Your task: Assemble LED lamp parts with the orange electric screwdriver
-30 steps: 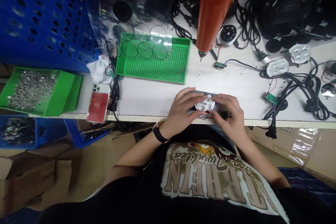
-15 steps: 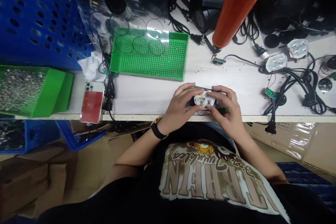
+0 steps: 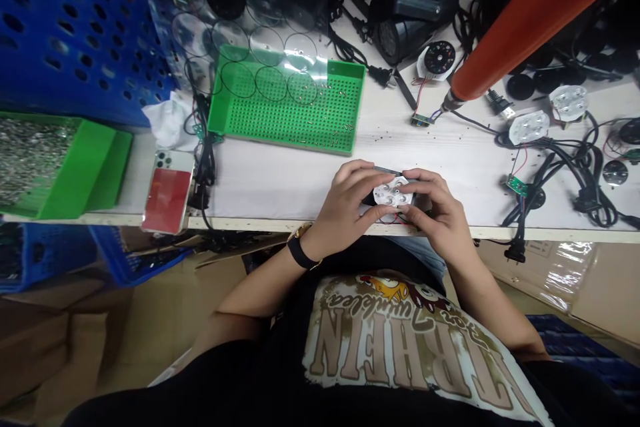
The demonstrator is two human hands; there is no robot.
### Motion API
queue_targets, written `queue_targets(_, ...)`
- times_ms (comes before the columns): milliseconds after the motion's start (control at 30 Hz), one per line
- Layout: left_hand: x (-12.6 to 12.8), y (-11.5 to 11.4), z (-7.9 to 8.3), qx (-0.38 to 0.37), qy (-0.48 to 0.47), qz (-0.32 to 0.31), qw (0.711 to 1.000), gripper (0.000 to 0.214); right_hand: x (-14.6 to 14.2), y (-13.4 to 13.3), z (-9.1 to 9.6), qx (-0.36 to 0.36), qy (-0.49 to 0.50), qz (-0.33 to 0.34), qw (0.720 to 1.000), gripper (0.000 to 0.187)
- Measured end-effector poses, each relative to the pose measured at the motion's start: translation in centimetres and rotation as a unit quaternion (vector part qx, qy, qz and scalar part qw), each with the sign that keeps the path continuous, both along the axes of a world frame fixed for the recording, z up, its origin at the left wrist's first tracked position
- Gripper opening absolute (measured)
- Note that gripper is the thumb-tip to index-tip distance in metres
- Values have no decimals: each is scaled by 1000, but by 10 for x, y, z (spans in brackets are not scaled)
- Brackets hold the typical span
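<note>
left hand (image 3: 343, 210) and right hand (image 3: 439, 210), grip pressed together, pinch a white led lens plate (image 3: 393, 195) above the bench (image 3: 280, 193) edge

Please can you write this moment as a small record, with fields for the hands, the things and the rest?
Hands: left hand and right hand together hold one piece over the bench edge.
Things: white multi-lens lamp module, with red wires under it.
Rest: orange electric screwdriver, tip beside a small circuit board; green pegboard tray; phone in a red case; blue perforated crate; black power cables.
</note>
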State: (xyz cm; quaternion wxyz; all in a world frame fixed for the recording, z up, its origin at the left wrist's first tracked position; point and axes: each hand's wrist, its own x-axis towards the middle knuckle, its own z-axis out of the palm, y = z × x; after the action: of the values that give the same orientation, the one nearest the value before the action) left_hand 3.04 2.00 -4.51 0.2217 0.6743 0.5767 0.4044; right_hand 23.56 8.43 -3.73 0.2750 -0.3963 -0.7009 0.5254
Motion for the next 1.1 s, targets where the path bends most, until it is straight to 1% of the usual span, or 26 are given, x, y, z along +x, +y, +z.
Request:
queue_targets(200,4,0,0,31,11,8,999,47,1,-1,-5,-11,24,-16,1000,17)
queue_targets(400,6,-2,2,44,0,12,999,46,1,-6,-8,-2,16,-39,999,11)
queue_targets(467,6,-3,2,50,-12,5,999,46,1,-8,-8,13,4,-46,999,10)
queue_targets(700,7,-4,-4,68,-54,-5,996,47,-2,-13,-6,107,-21,-73,991,10)
queue_targets(867,5,-5,0,38,-78,-2,996,49,-3,-16,-2,132,-17,-82,988,9)
queue_targets(1000,2,-5,4,21,-121,-7,992,46,-4,-18,0,126,25,-92,987,21)
queue_targets(1100,2,-4,4,10,-145,-3,989,46,-5,-18,1,127,32,-94,987,24)
